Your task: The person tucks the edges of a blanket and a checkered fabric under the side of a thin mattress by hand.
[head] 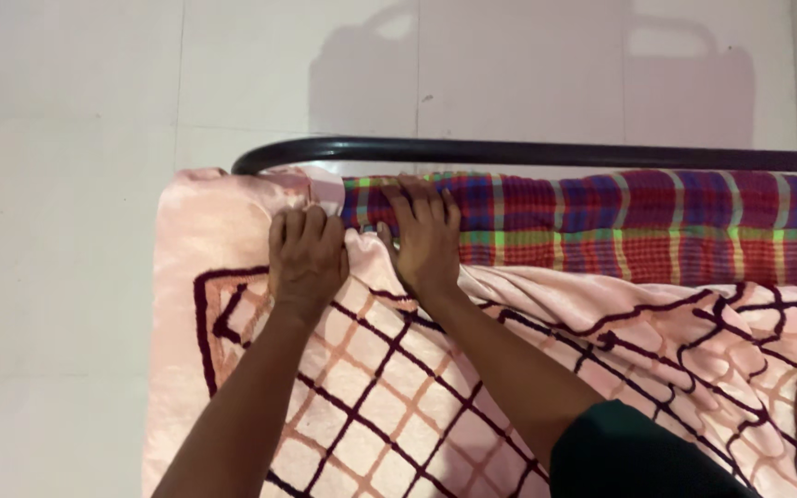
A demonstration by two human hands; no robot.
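Note:
A pink satin bedsheet (pixel 196 231) with a dark maroon grid pattern covers the bed. Beneath it, at the far edge, lies a plaid mattress cover (pixel 620 221) in purple, red and green. My left hand (pixel 304 256) lies knuckles up on the sheet's top edge, fingers curled on the fabric near the corner. My right hand (pixel 426 235) presses flat where the sheet meets the plaid cover, fingers spread. The sheet is wrinkled to the right of my right arm.
A black metal bed rail (pixel 528 152) curves along the far side of the bed. A pale tiled floor (pixel 57 184) surrounds the bed to the left and beyond the rail, with shadows on it.

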